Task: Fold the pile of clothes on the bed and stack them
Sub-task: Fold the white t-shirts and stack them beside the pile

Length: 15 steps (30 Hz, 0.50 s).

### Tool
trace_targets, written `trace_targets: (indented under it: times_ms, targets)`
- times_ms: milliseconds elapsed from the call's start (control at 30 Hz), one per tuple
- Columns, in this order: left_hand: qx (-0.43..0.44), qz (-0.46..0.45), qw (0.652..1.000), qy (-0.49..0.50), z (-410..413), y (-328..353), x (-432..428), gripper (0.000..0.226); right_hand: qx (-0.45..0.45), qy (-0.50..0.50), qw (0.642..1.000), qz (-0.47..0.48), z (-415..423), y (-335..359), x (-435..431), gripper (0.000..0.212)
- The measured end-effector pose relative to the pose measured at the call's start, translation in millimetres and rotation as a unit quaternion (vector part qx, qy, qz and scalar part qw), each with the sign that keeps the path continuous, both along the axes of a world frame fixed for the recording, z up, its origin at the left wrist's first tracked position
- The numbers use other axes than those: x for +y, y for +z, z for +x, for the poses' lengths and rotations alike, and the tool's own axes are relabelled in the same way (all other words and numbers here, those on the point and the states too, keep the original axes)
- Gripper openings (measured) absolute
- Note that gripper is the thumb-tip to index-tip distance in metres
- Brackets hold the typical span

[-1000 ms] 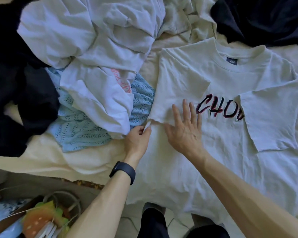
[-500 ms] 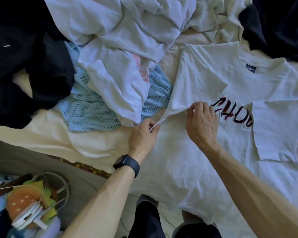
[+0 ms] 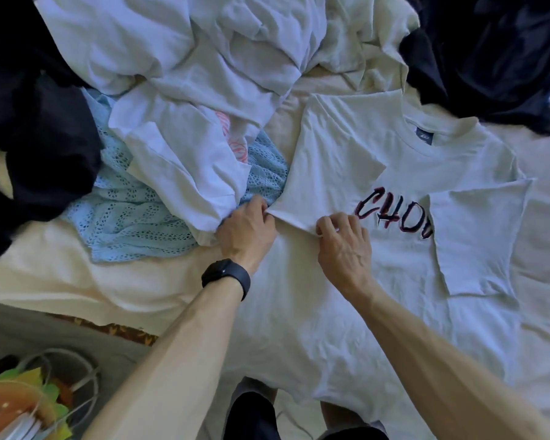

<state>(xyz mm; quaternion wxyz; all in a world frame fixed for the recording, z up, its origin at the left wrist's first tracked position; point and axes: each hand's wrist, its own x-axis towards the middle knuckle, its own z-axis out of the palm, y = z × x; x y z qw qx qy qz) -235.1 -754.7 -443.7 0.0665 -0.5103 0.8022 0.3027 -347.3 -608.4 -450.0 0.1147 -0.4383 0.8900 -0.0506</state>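
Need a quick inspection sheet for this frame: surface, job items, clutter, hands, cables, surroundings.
Surface: cream bed sheet, wrinkled.
Job's things: white T-shirt flat, print up, both sleeves folded inward; unfolded white pile, blue knit garment, dark clothes left, dark garment top right.
Clutter: colourful items lower left.
Grippers: left hand and right hand each pinch one folded sleeve's lower edge; watch on left wrist.
Cables: pale cord loops lower left, type unclear.
Surroundings: grey floor; person's legs.
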Motion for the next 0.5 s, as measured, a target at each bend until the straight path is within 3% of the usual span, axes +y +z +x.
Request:
trace_targets:
  times_ms: [133,233,300,400,500]
  targets:
    - [0.009,0.004,1.0,0.013,1,-5,0,0.009,-0.013,0.011,0.999,0.033,-8,-3,9,0.027]
    - [0.016,-0.007,0.998,-0.054,4,-3,13,0.021,-0.053,-0.005,0.996,0.076,0,-2,11,0.026]
    - [0.029,-0.058,0.992,-0.112,10,-5,17,0.036,-0.064,-0.052,0.995,0.047,2,3,10,0.025]
    - [0.095,-0.185,0.953,-0.222,3,-5,18,0.057,-0.037,-0.117,0.991,-0.047,-13,6,-6,0.038]
    - [0.056,-0.149,0.914,-0.373,-17,-13,21,0.064,-0.048,-0.103,0.994,0.0,-51,-3,-27,0.06]
